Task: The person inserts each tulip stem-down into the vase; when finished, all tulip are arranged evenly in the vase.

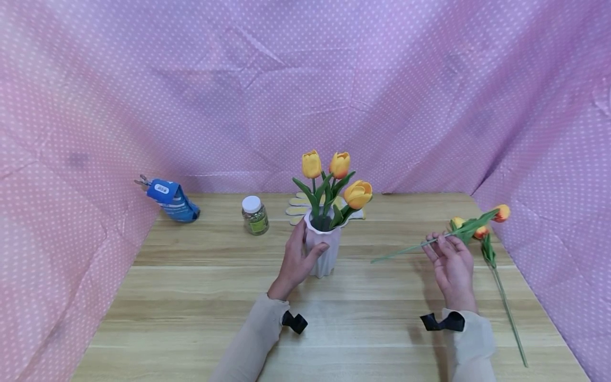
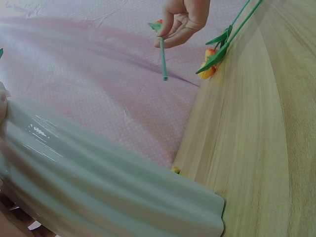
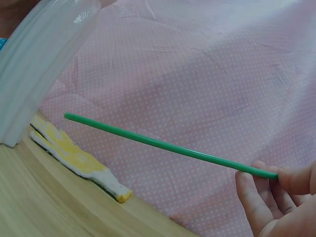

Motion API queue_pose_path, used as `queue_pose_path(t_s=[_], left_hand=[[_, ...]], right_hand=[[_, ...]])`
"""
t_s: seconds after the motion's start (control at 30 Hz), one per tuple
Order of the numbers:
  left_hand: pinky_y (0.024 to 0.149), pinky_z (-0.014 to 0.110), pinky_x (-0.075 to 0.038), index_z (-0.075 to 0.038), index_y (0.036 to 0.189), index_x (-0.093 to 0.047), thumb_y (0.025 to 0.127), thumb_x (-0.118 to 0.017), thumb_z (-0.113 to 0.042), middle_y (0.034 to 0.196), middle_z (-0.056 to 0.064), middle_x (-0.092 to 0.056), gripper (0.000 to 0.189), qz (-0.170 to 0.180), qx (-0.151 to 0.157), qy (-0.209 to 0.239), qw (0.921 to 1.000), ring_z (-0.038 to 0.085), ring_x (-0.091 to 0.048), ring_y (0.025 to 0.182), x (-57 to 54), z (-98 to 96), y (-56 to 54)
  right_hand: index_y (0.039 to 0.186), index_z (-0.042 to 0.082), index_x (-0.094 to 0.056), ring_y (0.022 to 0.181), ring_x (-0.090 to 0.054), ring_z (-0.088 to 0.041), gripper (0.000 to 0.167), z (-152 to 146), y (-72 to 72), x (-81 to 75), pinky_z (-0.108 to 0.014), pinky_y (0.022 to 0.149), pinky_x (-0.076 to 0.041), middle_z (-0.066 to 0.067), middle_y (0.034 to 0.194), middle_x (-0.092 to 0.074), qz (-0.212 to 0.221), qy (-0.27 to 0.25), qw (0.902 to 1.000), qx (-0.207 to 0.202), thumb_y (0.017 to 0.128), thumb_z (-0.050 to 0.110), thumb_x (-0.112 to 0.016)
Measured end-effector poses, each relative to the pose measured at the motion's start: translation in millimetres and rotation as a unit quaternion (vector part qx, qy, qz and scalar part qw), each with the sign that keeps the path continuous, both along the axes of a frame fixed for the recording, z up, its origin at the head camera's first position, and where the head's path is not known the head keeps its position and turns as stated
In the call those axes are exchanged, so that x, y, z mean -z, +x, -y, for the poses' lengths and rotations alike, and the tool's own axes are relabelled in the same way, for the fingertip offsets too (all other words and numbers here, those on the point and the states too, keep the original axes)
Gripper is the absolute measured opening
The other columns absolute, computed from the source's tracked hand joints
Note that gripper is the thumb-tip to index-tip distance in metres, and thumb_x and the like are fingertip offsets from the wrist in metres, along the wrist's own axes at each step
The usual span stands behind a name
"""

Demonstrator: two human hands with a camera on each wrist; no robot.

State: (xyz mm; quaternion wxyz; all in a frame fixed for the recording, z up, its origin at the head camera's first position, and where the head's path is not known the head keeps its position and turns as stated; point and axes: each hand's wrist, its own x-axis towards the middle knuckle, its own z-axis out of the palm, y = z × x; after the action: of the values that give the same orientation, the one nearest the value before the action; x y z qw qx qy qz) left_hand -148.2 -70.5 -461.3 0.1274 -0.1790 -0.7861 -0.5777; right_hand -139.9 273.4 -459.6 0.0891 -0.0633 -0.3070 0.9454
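My left hand grips the white fluted vase around its upper side, thumb across the front. Three yellow-orange tulips with green leaves stand in the vase. In the left wrist view the glossy vase wall fills the lower left. Off to the right, my right hand pinches the green stem of another tulip between thumb and fingers. Its bloom points right and away, and its bare stem end points left toward the vase.
More tulips lie at the table's right side, one long stem running toward the front. Behind the vase lies a yellow-and-white glove. A white-capped jar and a clipped blue bag stand left. Dotted pink cloth surrounds the table.
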Motion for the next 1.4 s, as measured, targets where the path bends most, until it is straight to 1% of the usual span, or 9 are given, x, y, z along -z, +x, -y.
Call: queue_pose_path(t_s=[0.27,0.43,0.57,0.7,0.97,1.17,1.4], left_hand=[[0.112,0.058,-0.044,-0.009,0.156,-0.028,0.094,-0.056,-0.062,0.150,0.017,-0.047,0.086,0.000,0.002,0.005,1.0000,0.035,-0.051,0.136,0.4,0.1,-0.9],[0.112,0.058,-0.043,-0.009,0.156,-0.029,0.095,-0.057,-0.061,0.150,0.017,-0.047,0.086,0.001,0.001,0.004,1.0000,0.035,-0.050,0.136,0.8,-0.1,-0.9],[0.112,0.058,-0.044,-0.009,0.156,-0.028,0.095,-0.056,-0.062,0.149,0.017,-0.047,0.086,0.000,0.001,0.003,1.0000,0.035,-0.051,0.136,1.0,-0.3,-1.1],[0.110,0.058,-0.046,-0.009,0.156,-0.028,0.094,-0.056,-0.062,0.150,0.018,-0.047,0.087,-0.005,-0.001,0.001,1.0000,0.035,-0.052,0.134,0.8,-0.3,-1.2],[0.111,0.058,-0.045,-0.008,0.156,-0.028,0.093,-0.053,-0.068,0.149,0.019,-0.047,0.091,0.000,-0.005,-0.003,1.0000,0.036,-0.052,0.135,0.4,-0.5,-0.5],[0.110,0.058,-0.046,-0.007,0.156,-0.029,0.093,-0.053,-0.068,0.149,0.019,-0.048,0.091,0.001,-0.003,-0.002,1.0000,0.036,-0.052,0.134,-0.1,-0.4,-0.3],[0.111,0.057,-0.045,-0.008,0.157,-0.027,0.094,-0.054,-0.065,0.150,0.018,-0.046,0.089,-0.002,-0.001,-0.001,1.0000,0.035,-0.052,0.135,0.2,-0.2,-1.1]], right_hand=[[0.095,-0.003,-0.059,0.085,-0.075,-0.028,0.009,7.7,1.7,-12.5,-0.038,0.075,-0.065,-0.017,0.088,-0.072,-0.028,-0.022,0.9993,0.014,0.096,-0.010,-0.053],[0.097,-0.004,-0.058,0.085,-0.074,-0.028,0.009,13.1,2.7,-21.9,-0.038,0.075,-0.065,-0.017,0.088,-0.071,-0.044,-0.030,0.9984,0.018,0.097,-0.011,-0.052],[0.100,-0.004,-0.057,0.085,-0.074,-0.028,0.008,16.7,4.1,-30.0,-0.038,0.075,-0.064,-0.017,0.088,-0.070,-0.053,-0.041,0.9976,0.017,0.096,-0.010,-0.053],[0.100,-0.004,-0.058,0.085,-0.074,-0.028,0.008,21.0,3.9,-36.5,-0.039,0.076,-0.064,-0.018,0.088,-0.071,-0.069,-0.044,0.9965,0.015,0.096,-0.010,-0.054],[0.098,-0.006,-0.058,0.085,-0.074,-0.030,0.009,30.4,3.1,-49.0,-0.039,0.076,-0.064,-0.020,0.089,-0.071,-0.109,-0.057,0.9924,0.006,0.098,-0.009,-0.049],[0.096,-0.008,-0.060,0.083,-0.073,-0.030,0.011,40.1,1.6,-59.9,-0.040,0.073,-0.064,-0.020,0.086,-0.071,-0.111,-0.071,0.9913,0.007,0.098,-0.010,-0.049],[0.097,-0.008,-0.061,0.081,-0.073,-0.030,0.009,50.4,-0.5,-70.0,-0.040,0.073,-0.064,-0.020,0.085,-0.070,-0.108,-0.083,0.9906,0.011,0.097,-0.010,-0.051]])
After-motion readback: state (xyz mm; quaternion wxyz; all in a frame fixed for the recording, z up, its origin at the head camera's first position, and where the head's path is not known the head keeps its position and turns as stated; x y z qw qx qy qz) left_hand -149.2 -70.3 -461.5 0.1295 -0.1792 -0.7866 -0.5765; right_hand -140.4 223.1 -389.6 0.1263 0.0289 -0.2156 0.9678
